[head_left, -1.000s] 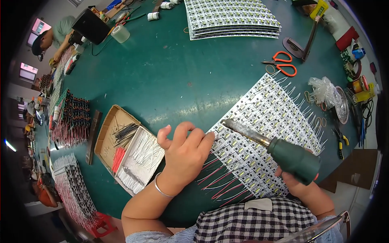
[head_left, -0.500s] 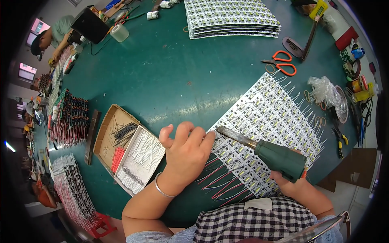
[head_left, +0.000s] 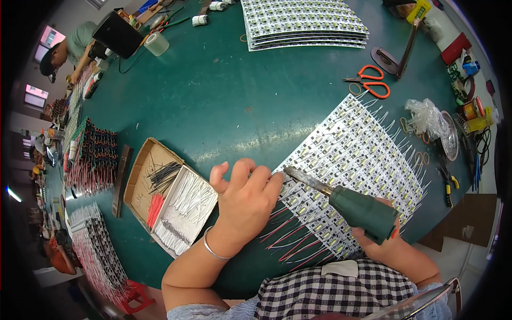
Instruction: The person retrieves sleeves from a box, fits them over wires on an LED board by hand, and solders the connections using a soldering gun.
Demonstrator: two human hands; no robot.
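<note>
A white LED circuit panel [head_left: 368, 160] with rows of small components lies slanted on the green table, thin white, red and black wires sticking out along its edges. At its left corner my left hand [head_left: 246, 200] is closed in a pinch. The index fingertip is by the panel's edge, the little finger is raised, and whatever the hand holds is hidden. My right hand [head_left: 381, 242] grips a green soldering gun [head_left: 362, 210] above the panel. The gun's dark metal tip points left, close to my left fingertips; I cannot tell whether it touches the board.
Left of my left hand sits a cardboard box [head_left: 140, 176] of cut black, red and white wires. Orange-handled scissors [head_left: 373, 82] lie beyond the panel, and stacked panels [head_left: 306, 24] at the back. Wired boards [head_left: 96, 154] stand left. Pliers [head_left: 447, 184] lie right. A person [head_left: 74, 48] works far left.
The soldering gun's body and my right hand have shifted slightly left and down. The tip stays by my left fingertips, and my left hand is nearly still.
</note>
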